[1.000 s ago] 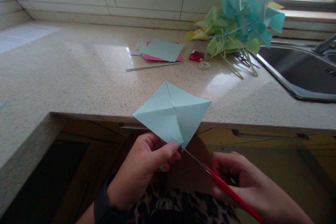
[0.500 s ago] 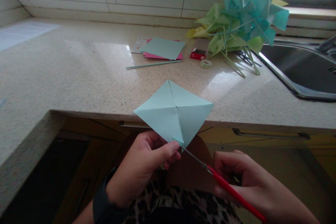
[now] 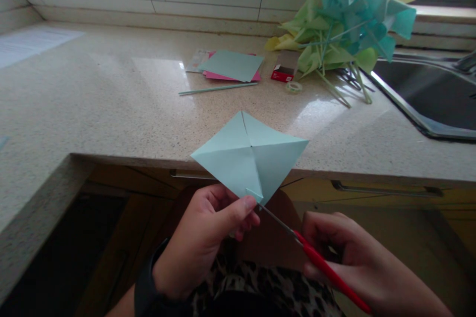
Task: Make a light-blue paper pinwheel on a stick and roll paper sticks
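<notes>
Pale blue paper (image 3: 234,166) is pinched near its closest corner between the thumb and fingers of the left hand (image 3: 211,228), the fingers partly hidden beneath. The right hand (image 3: 345,242) is curled around red-handled scissors (image 3: 320,260), whose blades meet that same corner just beside the left thumb. A slip there could nick the thumb, because tip and skin sit so close; the sheet, gripped at one corner only, might also flex and pull the blades off the crease, or tear. From the left hand, the paper spreads forward and to the right, a small flap (image 3: 255,195) lifted next to the thumb; its far part is over the counter (image 3: 122,119), though whether it touches I cannot tell. Farther back lie thin green sticks (image 3: 219,89), a paper stack (image 3: 232,64) and a red box (image 3: 281,75).
</notes>
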Available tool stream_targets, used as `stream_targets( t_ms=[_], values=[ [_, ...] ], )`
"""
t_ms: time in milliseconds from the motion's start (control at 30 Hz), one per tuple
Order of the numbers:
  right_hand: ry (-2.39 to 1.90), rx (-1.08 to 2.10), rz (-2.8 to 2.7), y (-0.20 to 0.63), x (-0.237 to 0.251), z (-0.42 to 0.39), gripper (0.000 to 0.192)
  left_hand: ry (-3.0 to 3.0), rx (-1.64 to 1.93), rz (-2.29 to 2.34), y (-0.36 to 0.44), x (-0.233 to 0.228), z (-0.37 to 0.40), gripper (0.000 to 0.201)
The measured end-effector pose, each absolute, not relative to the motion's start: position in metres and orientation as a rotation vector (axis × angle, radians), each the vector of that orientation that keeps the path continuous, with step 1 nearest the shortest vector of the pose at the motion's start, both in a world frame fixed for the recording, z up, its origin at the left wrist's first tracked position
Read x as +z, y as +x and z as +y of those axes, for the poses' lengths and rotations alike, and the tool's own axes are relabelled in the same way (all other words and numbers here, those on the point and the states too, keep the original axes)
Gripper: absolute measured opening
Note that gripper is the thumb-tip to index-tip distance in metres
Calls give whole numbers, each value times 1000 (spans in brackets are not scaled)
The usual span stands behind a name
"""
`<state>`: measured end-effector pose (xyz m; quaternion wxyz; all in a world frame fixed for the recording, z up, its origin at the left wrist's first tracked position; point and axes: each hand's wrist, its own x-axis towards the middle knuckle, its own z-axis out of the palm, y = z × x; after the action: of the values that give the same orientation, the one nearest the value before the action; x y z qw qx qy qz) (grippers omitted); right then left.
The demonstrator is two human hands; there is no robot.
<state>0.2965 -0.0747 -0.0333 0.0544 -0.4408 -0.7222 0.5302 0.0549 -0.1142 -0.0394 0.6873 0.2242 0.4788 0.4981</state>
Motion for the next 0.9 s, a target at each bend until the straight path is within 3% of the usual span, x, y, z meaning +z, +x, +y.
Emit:
stream_targets(
  t_ms=[333, 900],
  values=[
    [-1250, 1664, -1972, 283, -48, -92, 40, 333, 1336, 1040, 71, -24, -117, 19],
    [-1245, 1522, -2053, 278, -44, -89, 44, 333, 1365, 1080, 73, -27, -116, 18]
  ],
)
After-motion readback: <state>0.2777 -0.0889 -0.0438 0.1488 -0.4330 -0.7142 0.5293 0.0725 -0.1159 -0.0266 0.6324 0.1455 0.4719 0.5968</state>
